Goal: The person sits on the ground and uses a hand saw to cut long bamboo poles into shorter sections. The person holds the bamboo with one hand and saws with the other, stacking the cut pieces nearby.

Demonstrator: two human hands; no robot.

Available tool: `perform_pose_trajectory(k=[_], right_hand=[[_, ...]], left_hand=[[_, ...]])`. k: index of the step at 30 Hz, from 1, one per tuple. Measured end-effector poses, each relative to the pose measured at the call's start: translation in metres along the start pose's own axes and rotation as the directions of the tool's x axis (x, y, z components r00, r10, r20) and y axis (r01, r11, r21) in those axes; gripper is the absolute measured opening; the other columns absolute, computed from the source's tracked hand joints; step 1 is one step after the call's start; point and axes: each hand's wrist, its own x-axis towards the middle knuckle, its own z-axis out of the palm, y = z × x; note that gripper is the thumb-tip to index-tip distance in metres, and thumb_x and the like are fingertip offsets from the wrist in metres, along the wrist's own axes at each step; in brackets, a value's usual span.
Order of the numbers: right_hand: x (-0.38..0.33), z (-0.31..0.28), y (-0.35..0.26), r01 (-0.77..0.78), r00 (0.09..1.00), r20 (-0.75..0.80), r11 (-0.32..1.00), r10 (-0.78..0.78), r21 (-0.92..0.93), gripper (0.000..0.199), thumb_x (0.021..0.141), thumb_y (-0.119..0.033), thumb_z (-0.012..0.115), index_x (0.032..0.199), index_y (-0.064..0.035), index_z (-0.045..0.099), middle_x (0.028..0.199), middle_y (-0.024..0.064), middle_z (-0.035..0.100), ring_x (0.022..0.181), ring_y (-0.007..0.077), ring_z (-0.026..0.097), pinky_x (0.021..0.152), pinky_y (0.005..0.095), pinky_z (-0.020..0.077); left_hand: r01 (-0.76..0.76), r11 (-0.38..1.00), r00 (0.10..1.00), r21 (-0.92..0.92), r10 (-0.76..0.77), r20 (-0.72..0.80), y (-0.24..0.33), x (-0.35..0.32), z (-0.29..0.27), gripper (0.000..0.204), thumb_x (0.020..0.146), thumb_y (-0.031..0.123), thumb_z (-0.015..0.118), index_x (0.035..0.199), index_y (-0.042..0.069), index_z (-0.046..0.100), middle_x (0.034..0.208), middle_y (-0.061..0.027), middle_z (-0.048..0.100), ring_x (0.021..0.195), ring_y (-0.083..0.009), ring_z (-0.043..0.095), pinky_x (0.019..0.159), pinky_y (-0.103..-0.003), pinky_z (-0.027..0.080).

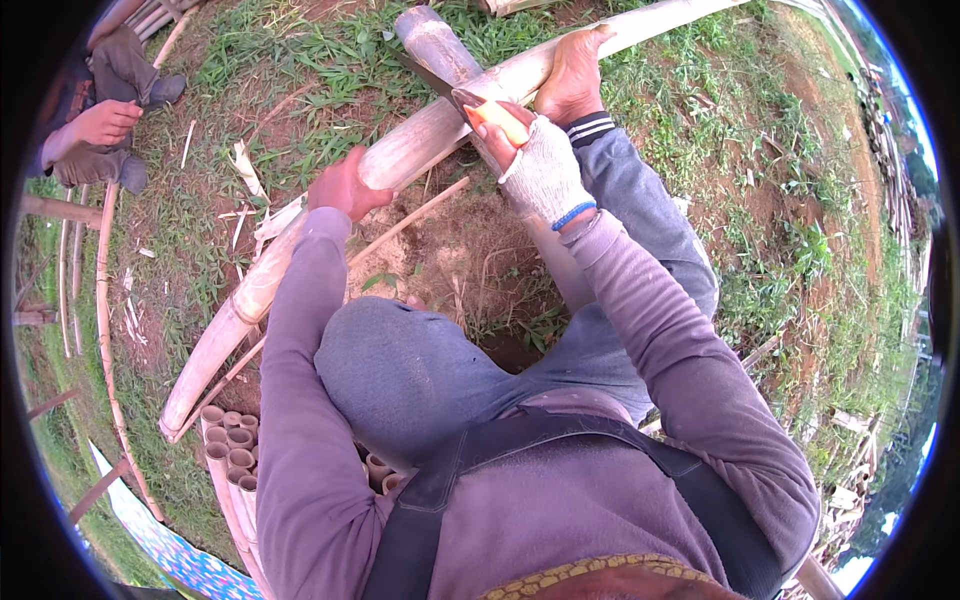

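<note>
A long pale bamboo pole (420, 140) slants from the lower left to the upper right, lying across a thicker greyish bamboo log (440, 45). My bare left hand (347, 185) wraps over the pole, left of the crossing. In a white knit glove, my right hand (545, 170) grips the orange handle of a hand saw (500, 121). The saw's dark blade lies against the pole near the crossing and points up and left; part of it is hidden. My bare right foot (575, 75) presses on the pole just right of the saw.
Several cut bamboo tubes (238, 440) stand bundled at the lower left. A seated person (100, 120) is at the far left, beside thin bamboo poles (105, 300). Bamboo splinters (247, 170) lie on the grass. A colourful sheet (170, 535) lies lower left.
</note>
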Motion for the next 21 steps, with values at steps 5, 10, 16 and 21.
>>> perform_pose_trajectory(k=[5, 10, 16, 21], right_hand=[[-0.144, -0.088, -0.013, -0.217, 0.974, 0.088, 0.974, 0.211, 0.065, 0.052, 0.106, -0.022, 0.07, 0.148, 0.0074, 0.06, 0.129, 0.0188, 0.077, 0.113, 0.0251, 0.076, 0.1, 0.0356, 0.058], [-0.133, -0.077, -0.004, -0.236, 0.972, 0.076, 0.929, 0.223, 0.286, 0.052, 0.108, -0.024, 0.068, 0.148, 0.008, 0.059, 0.125, 0.0131, 0.077, 0.109, 0.0149, 0.074, 0.096, 0.0295, 0.0575], [0.011, 0.017, 0.009, -0.06, 0.998, 0.011, 0.997, 0.059, 0.054, 0.034, 0.103, -0.025, 0.074, 0.129, -0.002, 0.072, 0.101, 0.0183, 0.08, 0.088, 0.032, 0.078, 0.077, 0.041, 0.059], [-0.127, -0.075, -0.01, -0.113, 0.993, 0.014, 0.993, 0.114, -0.044, 0.048, 0.107, -0.026, 0.069, 0.143, 0.0046, 0.065, 0.123, 0.0179, 0.078, 0.111, 0.0233, 0.077, 0.095, 0.034, 0.0588]], left_hand=[[0.021, 0.999, 1.0, -0.024, -0.021, 0.013, -0.01, -0.006, 0.005, 0.107, 0.069, 0.058, 0.093, 0.16, 0.019, 0.054, 0.133, -0.0224, 0.076, 0.121, -0.041, 0.074, 0.105, -0.05, 0.058], [-0.012, 1.0, 0.998, -0.018, 0.01, -0.067, -0.004, 0.003, 0.005, 0.106, 0.068, 0.058, 0.093, 0.159, 0.019, 0.055, 0.132, -0.0214, 0.076, 0.117, -0.041, 0.076, 0.102, -0.051, 0.06], [-0.018, 1.0, 0.999, -0.018, 0.017, -0.042, -0.008, 0.006, 0.003, 0.103, 0.069, 0.06, 0.094, 0.156, 0.02, 0.057, 0.13, -0.0185, 0.077, 0.117, -0.0391, 0.076, 0.101, -0.05, 0.06], [-0.057, 0.997, 0.998, -0.051, 0.056, -0.024, 0.008, 0.006, 0.007, 0.107, 0.069, 0.055, 0.094, 0.16, 0.018, 0.054, 0.133, -0.0211, 0.076, 0.119, -0.0408, 0.075, 0.102, -0.049, 0.06]])
